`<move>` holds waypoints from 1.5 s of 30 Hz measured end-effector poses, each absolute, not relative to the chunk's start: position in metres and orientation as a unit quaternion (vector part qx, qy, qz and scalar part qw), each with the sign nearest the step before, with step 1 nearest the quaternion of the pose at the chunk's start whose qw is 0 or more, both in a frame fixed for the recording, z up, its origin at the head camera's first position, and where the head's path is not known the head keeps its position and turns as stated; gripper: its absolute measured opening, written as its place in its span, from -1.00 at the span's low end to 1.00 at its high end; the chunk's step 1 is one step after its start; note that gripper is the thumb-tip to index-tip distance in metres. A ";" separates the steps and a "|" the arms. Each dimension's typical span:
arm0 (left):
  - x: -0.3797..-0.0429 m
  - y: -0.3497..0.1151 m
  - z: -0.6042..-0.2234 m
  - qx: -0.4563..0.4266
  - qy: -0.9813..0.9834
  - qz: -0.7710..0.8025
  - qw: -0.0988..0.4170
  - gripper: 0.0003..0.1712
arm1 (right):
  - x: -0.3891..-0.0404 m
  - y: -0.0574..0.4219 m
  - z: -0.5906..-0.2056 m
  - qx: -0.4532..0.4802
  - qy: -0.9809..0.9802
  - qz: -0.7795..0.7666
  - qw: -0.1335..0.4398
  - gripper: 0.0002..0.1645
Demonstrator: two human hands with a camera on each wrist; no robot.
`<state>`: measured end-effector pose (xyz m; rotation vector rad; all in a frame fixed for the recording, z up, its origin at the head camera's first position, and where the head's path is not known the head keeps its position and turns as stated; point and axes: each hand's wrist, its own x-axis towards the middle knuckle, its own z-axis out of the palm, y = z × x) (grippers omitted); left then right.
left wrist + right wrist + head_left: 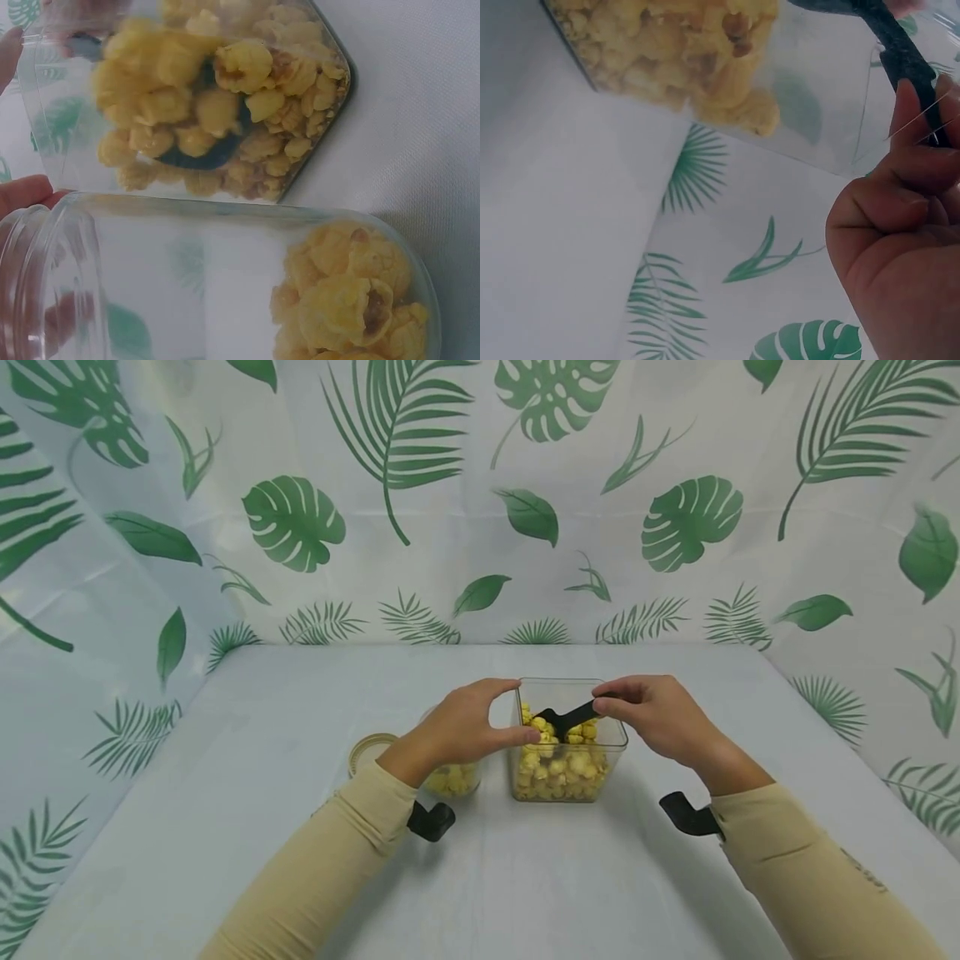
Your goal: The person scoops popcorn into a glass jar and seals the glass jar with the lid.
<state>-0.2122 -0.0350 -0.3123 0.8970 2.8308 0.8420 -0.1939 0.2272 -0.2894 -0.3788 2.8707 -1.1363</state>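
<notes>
Black spoon [579, 716]: inside square tub [558, 692], long axis on a slant; bowl end down & to L, partly sunk in popcorn [558, 768], handle rising to R.
Handle end: up at tub's R rim, in fingers of R hand [660, 714].
R hand: pinching spoon handle btwn thumb & fingers.
L hand [465, 727]: gripping tub's L side, thumb at near part of rim, fingertip at far L corner.
Tub: clear, upright on table [225, 777], mouth up, a bit R of centre in head view.
Spoon bowl: dark shape thru tub wall in L wrist view, popcorn pcs. in front of it.
Jar [165, 247]: clear, round, w/ threaded neck; upright just L of tub, mouth up, popcorn at bottom. In head view L hand & wrist block most of it.
Gold-rimmed round thing [372, 749]: on table, L of jar, partly hidden by L forearm; can't tell if a lid.
Sleeves [810, 860]: tan; small dark marks on R one, too tiny to read.
Wrist pieces [431, 821]: black, one sticking out at each cuff.
Backdrop [472, 560]: white w/ green leaf prints, behind table & both sides.
</notes>
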 end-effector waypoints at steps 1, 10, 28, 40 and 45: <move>-0.212 -0.035 -0.313 0.291 0.917 0.271 0.028 -0.01 | -0.194 0.228 -0.289 -0.117 0.921 -0.371 0.017 -0.44; -0.212 -0.035 -0.312 0.291 0.918 0.267 0.029 -0.02 | -0.192 0.234 -0.288 -0.080 0.909 -0.406 0.050 -0.38; -0.212 -0.034 -0.314 0.290 0.918 0.270 0.031 -0.02 | -0.195 0.248 -0.301 -0.051 0.766 -0.637 0.066 -0.37; -0.212 -0.034 -0.314 0.287 0.918 0.271 0.031 -0.01 | -0.196 0.253 -0.309 -0.034 0.722 -0.688 0.070 -0.58; -0.212 -0.034 -0.314 0.286 0.919 0.271 0.031 -0.01 | -0.196 0.256 -0.310 -0.035 0.718 -0.692 0.066 -0.55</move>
